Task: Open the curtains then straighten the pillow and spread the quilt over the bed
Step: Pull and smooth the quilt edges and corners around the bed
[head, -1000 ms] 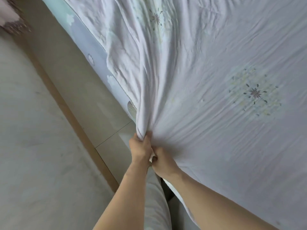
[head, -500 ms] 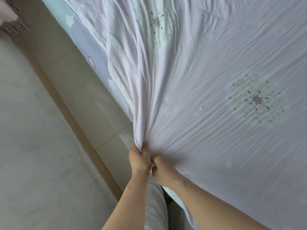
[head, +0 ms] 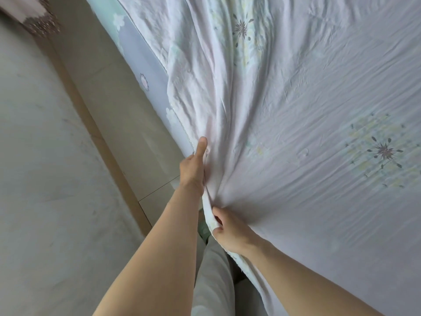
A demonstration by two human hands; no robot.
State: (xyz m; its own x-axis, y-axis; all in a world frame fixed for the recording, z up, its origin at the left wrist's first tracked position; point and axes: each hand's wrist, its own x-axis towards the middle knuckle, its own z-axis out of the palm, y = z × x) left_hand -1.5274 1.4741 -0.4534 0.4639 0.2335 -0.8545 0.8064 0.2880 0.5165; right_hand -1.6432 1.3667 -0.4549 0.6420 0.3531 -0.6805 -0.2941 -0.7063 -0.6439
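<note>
Gripping the quilt (head: 296, 110) edge at the bedside, the right hand (head: 230, 233) pinches a fold; the left hand (head: 193, 169), just ahead, holds the hem, thumb extended. Quilt covers the bed (head: 145, 71).

Soft, even daylight filled the scene, bright but without hard glare. The quilt (head: 296, 133) looked palest toward twelve o'clock, its folds marked by gentle grey shading rather than sharp shadows. A dim pocket sat at six o'clock between the forearms. The wall (head: 45, 179) at nine o'clock appeared flat and slightly hazy. Wide-angle distortion bent the baseboard (head: 109, 142) and tilted the frame edges. Fine detail was mildly soft throughout, softest at the corners.
</note>
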